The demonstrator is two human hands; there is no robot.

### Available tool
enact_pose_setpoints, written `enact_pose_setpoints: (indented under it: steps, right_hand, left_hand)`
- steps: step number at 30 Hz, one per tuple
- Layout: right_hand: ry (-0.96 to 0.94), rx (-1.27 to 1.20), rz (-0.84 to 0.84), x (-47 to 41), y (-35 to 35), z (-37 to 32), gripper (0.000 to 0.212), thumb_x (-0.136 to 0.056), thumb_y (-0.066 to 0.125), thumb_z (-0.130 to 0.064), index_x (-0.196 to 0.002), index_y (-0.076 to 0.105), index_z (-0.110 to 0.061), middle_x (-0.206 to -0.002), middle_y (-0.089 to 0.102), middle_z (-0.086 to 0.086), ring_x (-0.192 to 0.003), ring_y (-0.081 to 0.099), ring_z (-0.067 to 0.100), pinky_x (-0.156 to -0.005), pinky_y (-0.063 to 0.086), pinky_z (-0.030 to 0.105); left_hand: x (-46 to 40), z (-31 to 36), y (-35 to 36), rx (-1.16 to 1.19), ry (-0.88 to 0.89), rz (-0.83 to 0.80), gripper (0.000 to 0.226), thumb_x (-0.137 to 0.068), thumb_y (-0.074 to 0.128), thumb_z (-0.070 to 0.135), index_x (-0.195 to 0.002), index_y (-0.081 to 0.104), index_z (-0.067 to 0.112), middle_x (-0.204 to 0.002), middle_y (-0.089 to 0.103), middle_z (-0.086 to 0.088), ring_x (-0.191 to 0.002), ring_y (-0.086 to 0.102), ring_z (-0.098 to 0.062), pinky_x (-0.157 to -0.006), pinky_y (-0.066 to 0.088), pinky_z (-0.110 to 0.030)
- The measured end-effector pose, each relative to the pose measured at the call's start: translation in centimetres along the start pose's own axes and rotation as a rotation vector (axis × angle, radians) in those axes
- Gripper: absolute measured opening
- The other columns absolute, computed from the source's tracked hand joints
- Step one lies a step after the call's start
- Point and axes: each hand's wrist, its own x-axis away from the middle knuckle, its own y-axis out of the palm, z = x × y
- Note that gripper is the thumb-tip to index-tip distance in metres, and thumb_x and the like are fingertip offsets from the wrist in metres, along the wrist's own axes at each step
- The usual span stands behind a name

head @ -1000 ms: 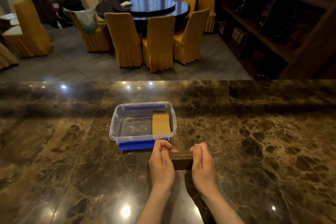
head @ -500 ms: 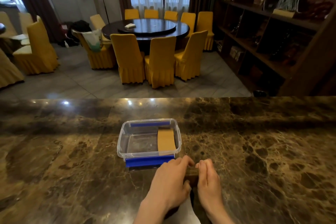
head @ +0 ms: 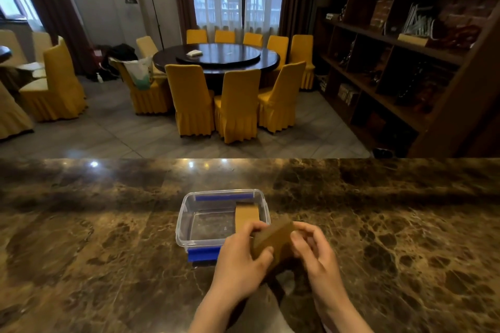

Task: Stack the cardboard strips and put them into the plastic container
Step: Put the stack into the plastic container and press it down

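A clear plastic container [head: 186,213] with blue clips stands on the marble counter, just beyond my hands. Inside it, against the right wall, lie cardboard strips [head: 246,215]. I hold a stack of brown cardboard strips [head: 273,240] tilted above the counter, in front of the container's near right corner. My left hand [head: 240,259] grips the stack's left side, thumb on its near end. My right hand [head: 313,251] holds its right side with fingers curled around it. The stack's lower part is hidden by my hands.
The dark marble counter [head: 378,238] stretches wide to both sides. Beyond its far edge are a tiled floor, a round dark table [head: 216,58] ringed by yellow chairs, and a wooden shelf unit [head: 405,48] at the right.
The stack lay flat on the counter between both hands; now it is lifted and tilted toward the container. My view has risen, so more of the room shows.
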Motion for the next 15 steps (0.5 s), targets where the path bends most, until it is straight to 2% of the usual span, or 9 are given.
enact_pose_setpoints:
  steps: [2,3,5,7,10,15]
  right_hand:
    - [-0.004,0.011,-0.082,-0.4,0.7,-1.3,0.048,-0.076,0.080,-0.045,-0.119,0.064,-0.034,-0.107,0.077,-0.008,-0.101,0.073,0.011,-0.081,0.060,0.029]
    - [-0.009,0.005,-0.099,-0.8,1.2,-1.8,0.052,-0.079,0.082,-0.035,-0.125,0.060,-0.032,-0.110,0.076,-0.005,-0.104,0.073,0.013,-0.087,0.059,0.033]
    - [-0.010,-0.022,-0.115,-1.4,2.2,-2.4,0.057,-0.084,0.078,-0.013,-0.132,0.053,-0.028,-0.114,0.075,0.005,-0.107,0.072,0.018,-0.092,0.059,0.040]
    - [-0.034,-0.005,-0.124,-1.9,3.3,-3.1,0.055,-0.087,0.074,-0.004,-0.131,0.053,-0.028,-0.111,0.075,0.007,-0.103,0.074,0.018,-0.086,0.062,0.037]
    - [-0.072,0.032,-0.105,-2.8,4.9,-3.8,0.045,-0.087,0.074,-0.004,-0.125,0.058,-0.023,-0.103,0.077,0.005,-0.096,0.075,0.014,-0.078,0.063,0.029]
    - [-0.062,0.067,-0.131,-4.8,7.3,-4.2,0.036,-0.089,0.071,-0.002,-0.117,0.059,-0.020,-0.098,0.077,0.005,-0.089,0.077,0.014,-0.068,0.063,0.025]
  left_hand:
    - [-0.7,0.3,-1.1,0.163,-0.021,0.058,0.033,-0.088,0.076,0.023,-0.108,0.060,0.044,-0.107,0.069,0.019,-0.100,0.062,0.012,-0.073,0.053,-0.006]
    - [-0.9,0.3,-1.6,0.229,-0.034,0.085,0.033,-0.088,0.077,0.020,-0.108,0.061,0.041,-0.108,0.070,0.018,-0.100,0.063,0.014,-0.074,0.053,-0.006]
    - [-1.3,0.4,-2.3,0.341,-0.076,0.137,0.032,-0.088,0.077,0.015,-0.109,0.063,0.036,-0.110,0.073,0.012,-0.099,0.068,0.006,-0.077,0.059,-0.017]
    - [-1.7,0.3,-2.9,0.423,-0.111,0.181,0.030,-0.089,0.077,0.013,-0.110,0.065,0.031,-0.112,0.075,0.006,-0.100,0.072,-0.005,-0.081,0.061,-0.025]
    - [-2.2,0.0,-3.8,0.471,-0.136,0.222,0.029,-0.090,0.075,0.014,-0.111,0.063,0.030,-0.112,0.075,0.006,-0.101,0.073,-0.010,-0.075,0.061,-0.023]
    - [-3.3,-1.0,-5.2,0.492,-0.198,0.257,0.028,-0.090,0.076,0.015,-0.110,0.062,0.030,-0.111,0.076,0.002,-0.096,0.076,-0.012,-0.072,0.062,-0.024]
